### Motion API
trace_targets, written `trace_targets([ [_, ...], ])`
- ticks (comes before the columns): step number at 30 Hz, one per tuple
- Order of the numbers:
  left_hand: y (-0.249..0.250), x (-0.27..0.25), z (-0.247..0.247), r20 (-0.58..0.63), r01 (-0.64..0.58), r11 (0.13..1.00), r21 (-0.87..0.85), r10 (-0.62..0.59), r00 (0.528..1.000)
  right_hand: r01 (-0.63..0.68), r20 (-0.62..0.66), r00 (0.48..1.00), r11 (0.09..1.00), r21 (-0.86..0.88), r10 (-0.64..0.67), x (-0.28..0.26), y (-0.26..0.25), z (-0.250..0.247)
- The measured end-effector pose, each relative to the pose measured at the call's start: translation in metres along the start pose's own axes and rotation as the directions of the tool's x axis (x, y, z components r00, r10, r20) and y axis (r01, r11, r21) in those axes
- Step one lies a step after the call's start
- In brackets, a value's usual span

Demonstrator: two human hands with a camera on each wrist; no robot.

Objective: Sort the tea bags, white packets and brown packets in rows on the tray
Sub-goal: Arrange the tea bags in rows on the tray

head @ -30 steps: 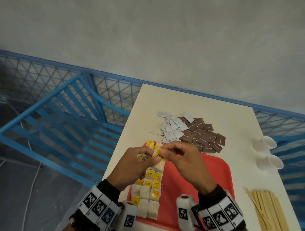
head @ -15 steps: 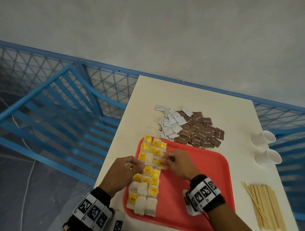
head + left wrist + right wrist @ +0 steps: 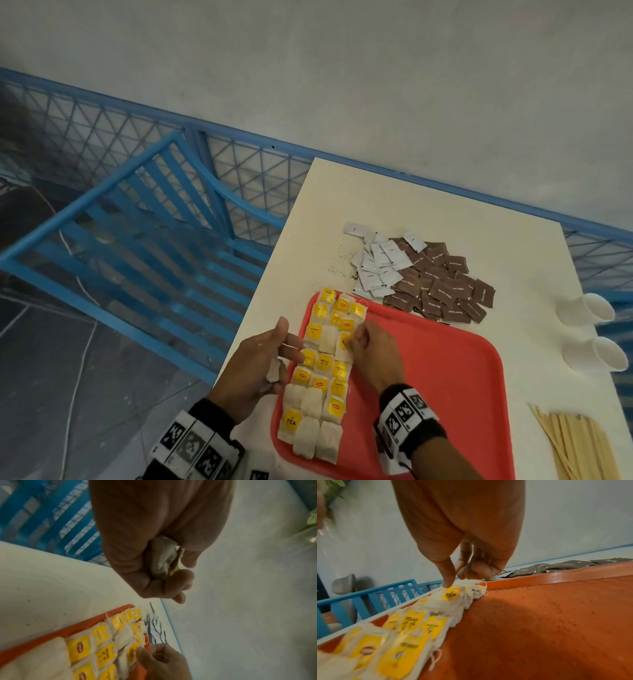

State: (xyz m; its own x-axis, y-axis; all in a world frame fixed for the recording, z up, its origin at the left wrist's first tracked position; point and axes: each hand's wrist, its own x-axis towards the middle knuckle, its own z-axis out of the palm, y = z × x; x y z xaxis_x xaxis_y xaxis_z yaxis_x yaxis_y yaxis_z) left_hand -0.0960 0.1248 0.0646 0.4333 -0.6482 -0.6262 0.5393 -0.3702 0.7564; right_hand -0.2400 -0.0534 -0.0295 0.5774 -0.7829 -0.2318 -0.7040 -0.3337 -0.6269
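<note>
Cream worktop point(image 3: 404, 205) carries a red tray point(image 3: 445, 377) at its near edge, with tea bags point(image 3: 322, 373) laid in rows along the tray's left side. At the tray's left rim the left hand point(image 3: 253, 370) has its lower fingers curled round a few spare tea bags point(image 3: 163, 558). The right hand point(image 3: 373, 353) pinches a bag in the right-hand row, fingers pressed together. Beyond the tray's far edge, white packets point(image 3: 380, 263) and brown packets point(image 3: 442, 287) lie heaped on the worktop.
</note>
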Motion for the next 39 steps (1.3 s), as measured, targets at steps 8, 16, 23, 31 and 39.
trace_targets([
  [8,0.009,0.001,0.007,0.096,0.102,0.956,-0.276,-0.078,0.992,0.177,0.1,0.981,0.981,-0.081,-0.169,-0.023,-0.018,-0.004],
  [16,0.004,-0.006,0.019,0.201,0.121,0.924,-0.364,-0.049,0.978,0.517,0.089,0.847,0.85,0.095,-0.525,-0.095,-0.109,-0.051],
  [23,0.007,-0.024,0.04,0.195,-0.068,0.995,-0.079,0.082,0.977,0.455,-0.019,0.889,0.878,0.151,-0.457,-0.089,-0.098,-0.058],
  [31,0.008,-0.033,0.039,0.355,-0.138,0.988,-0.073,0.155,0.922,0.371,0.018,0.921,0.893,0.254,-0.388,-0.079,-0.094,-0.101],
  [39,0.02,-0.033,0.043,0.539,0.155,0.942,-0.298,0.032,0.842,0.605,0.007,0.795,0.793,0.077,-0.607,-0.094,-0.116,-0.118],
])
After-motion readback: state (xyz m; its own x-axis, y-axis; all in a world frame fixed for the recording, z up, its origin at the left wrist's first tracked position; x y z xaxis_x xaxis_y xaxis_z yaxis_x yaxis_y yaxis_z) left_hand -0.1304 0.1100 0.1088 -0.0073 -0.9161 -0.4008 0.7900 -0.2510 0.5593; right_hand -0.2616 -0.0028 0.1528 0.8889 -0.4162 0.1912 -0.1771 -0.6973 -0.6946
